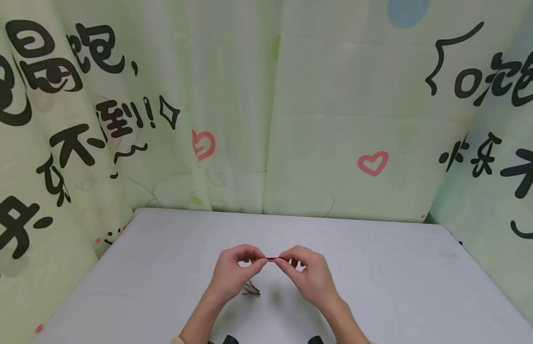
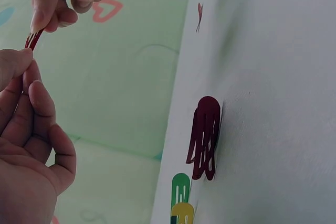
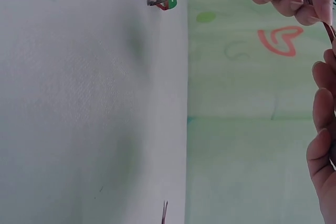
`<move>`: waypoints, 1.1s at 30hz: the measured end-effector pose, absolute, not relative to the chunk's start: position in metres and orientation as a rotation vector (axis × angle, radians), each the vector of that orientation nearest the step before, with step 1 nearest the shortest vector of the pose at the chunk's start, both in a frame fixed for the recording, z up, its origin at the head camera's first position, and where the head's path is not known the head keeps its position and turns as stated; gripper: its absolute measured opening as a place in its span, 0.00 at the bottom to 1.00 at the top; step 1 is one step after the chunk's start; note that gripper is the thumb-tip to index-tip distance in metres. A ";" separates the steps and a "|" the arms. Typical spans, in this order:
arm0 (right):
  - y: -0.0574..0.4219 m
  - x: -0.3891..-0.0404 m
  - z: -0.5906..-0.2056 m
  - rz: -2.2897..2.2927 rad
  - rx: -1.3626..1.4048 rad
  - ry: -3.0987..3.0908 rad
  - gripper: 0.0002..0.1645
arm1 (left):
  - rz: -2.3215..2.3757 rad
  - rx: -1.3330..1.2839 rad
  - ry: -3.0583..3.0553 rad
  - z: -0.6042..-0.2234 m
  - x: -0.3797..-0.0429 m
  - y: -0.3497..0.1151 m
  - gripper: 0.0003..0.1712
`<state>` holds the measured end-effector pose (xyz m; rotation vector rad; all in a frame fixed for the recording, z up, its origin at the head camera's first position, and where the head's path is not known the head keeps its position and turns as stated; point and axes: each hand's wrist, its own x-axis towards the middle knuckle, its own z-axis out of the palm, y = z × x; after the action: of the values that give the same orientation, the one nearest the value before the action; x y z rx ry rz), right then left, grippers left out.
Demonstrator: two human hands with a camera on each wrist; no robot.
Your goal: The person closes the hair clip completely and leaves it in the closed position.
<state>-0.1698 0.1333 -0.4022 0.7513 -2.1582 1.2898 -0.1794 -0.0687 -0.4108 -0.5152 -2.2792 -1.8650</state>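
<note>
Both hands meet over the table and hold a slim dark red snap hair clip (image 1: 271, 259) between them. My left hand (image 1: 237, 273) pinches one end with thumb and forefinger; my right hand (image 1: 307, 274) pinches the other end. In the left wrist view, the clip (image 2: 34, 39) shows narrow metal strips between the fingertips. Below the hands, a cluster of dark red snap clips (image 2: 208, 135) lies on the table, partly hidden behind the left hand in the head view. Beside it lie a green clip (image 2: 180, 186) and a yellow clip (image 2: 183, 212), cut off by the frame.
A small reddish clip-like piece (image 2: 199, 17) lies apart on the white tabletop (image 1: 378, 277). Two black objects (image 1: 230, 339) show at the front edge of the head view. A pale green printed curtain (image 1: 318, 95) surrounds the table at the back and sides.
</note>
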 end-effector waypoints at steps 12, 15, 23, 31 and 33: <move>0.131 -0.172 -0.406 1.231 0.684 -2.170 0.09 | -1.846 -0.452 -2.225 -0.412 -0.179 -0.062 0.02; 0.131 -0.172 -0.406 1.243 0.667 -2.176 0.09 | -1.839 -0.453 -2.228 -0.413 -0.179 -0.060 0.02; 0.133 -0.175 -0.408 1.232 0.734 -2.109 0.14 | -1.849 -0.452 -2.234 -0.413 -0.179 -0.060 0.02; 0.134 -0.178 -0.410 1.107 0.802 -2.060 0.18 | -1.853 -0.442 -2.235 -0.413 -0.179 -0.060 0.02; 0.135 -0.179 -0.411 1.069 0.801 -2.054 0.18 | -1.864 -0.448 -2.233 -0.414 -0.180 -0.060 0.02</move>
<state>-0.1785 0.1347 -0.4106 0.8011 -2.0537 1.0692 -0.1798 -0.0602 -0.4135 -0.4481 -2.2328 -1.8638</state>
